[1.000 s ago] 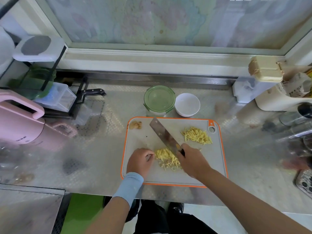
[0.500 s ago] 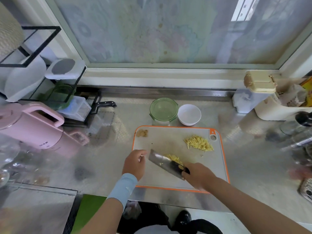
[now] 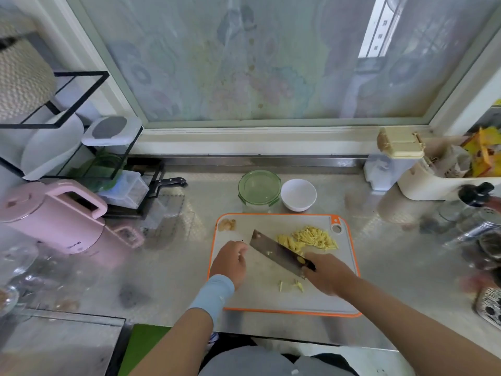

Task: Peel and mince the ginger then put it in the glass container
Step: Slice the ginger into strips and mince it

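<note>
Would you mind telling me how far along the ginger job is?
Done: peel scraps lie in the far left corner of the cutting board; ginger strips are piled far right. In hand: the right hand grips the cleaver, its blade against more ginger by that pile; the left hand rests curled, empty. Left: mincing finer, gathering stray bits, filling the glass container, whose lid is on.
</note>
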Tool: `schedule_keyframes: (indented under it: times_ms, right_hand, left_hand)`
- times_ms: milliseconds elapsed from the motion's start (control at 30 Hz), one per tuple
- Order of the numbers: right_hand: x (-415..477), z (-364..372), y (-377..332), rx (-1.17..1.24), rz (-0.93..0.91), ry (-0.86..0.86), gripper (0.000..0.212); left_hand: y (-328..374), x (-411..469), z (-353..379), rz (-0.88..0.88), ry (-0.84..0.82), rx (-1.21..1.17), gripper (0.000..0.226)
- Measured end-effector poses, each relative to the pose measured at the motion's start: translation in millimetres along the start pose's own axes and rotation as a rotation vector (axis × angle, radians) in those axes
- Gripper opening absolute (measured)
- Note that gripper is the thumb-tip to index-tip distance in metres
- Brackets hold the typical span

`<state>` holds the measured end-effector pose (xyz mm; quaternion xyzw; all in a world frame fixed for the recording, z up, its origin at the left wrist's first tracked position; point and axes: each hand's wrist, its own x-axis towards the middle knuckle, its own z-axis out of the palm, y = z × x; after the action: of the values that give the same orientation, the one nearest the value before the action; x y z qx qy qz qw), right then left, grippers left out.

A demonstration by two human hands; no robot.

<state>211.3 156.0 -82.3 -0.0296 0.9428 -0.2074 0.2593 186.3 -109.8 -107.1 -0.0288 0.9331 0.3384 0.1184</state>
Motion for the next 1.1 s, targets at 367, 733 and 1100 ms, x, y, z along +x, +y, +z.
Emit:
schedule_keyframes:
  times_ms: [367,733,1100]
  right_hand:
    - [-18,0,37,-0.132,-0.001,-0.100,0.017]
    - [-7,-14,23,-0.068,0.045,0.065,0.014]
    - [4,-9,-7,0.032,0.212,0.117,0.017]
  left_hand:
    - [13,-18,10,0.176,-0.072,0.092,0.061]
    - [24,3,6,0.104,-0.107,0.118,0.058]
    - [-4,29,-28,-0.008,-0.158,0.133,0.047]
